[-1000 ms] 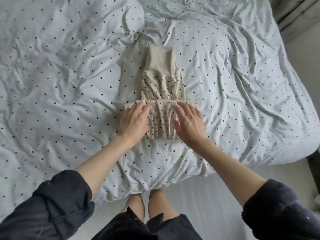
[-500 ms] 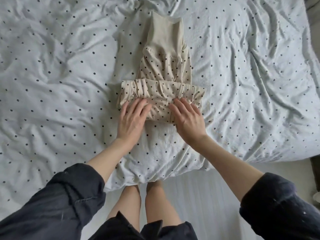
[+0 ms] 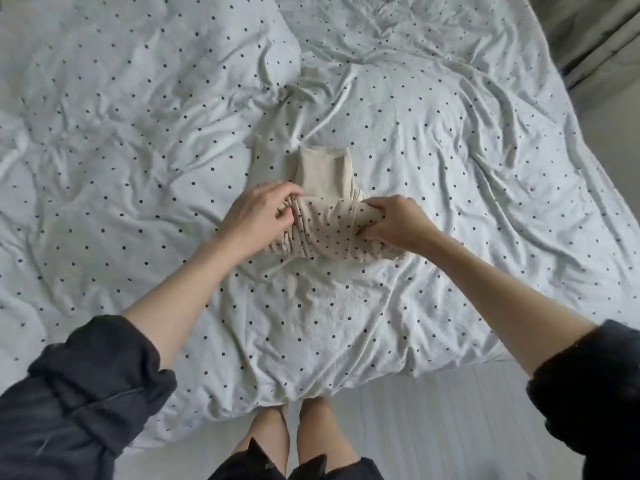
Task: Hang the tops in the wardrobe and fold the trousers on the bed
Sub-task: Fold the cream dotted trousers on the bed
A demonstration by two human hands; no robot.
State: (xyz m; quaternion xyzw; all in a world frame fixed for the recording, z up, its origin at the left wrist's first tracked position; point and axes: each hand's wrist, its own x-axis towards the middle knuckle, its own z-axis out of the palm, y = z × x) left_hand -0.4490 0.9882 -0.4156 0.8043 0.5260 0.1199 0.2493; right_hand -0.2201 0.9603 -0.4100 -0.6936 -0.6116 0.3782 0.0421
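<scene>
**Both hands on the rolled trousers**

The cream, dark-dotted trousers (image 3: 329, 233) lie bunched in a thick fold on the bed (image 3: 138, 133), near its close edge and right in front of you. Your left hand (image 3: 254, 218) is at the left end of the bundle: the fingers (image 3: 287, 197) curl over the top of the gathered fabric and the thumb tucks in against its side, so the cloth sits pinched between them. Your right hand (image 3: 398, 223) grips the right end the same way, fingers curled down over the upper fold and thumb pressing in from below, with the cloth bulging between thumb and fingers. The middle of the bundle spans the gap between your two hands. A plain cream flap of the trousers, without dots, sticks out flat on the far side, just past your fingertips, resting on the dotted duvet cover (image 3: 450, 150). Your dark sleeves (image 3: 86, 393) are pushed up your forearms.
</scene>
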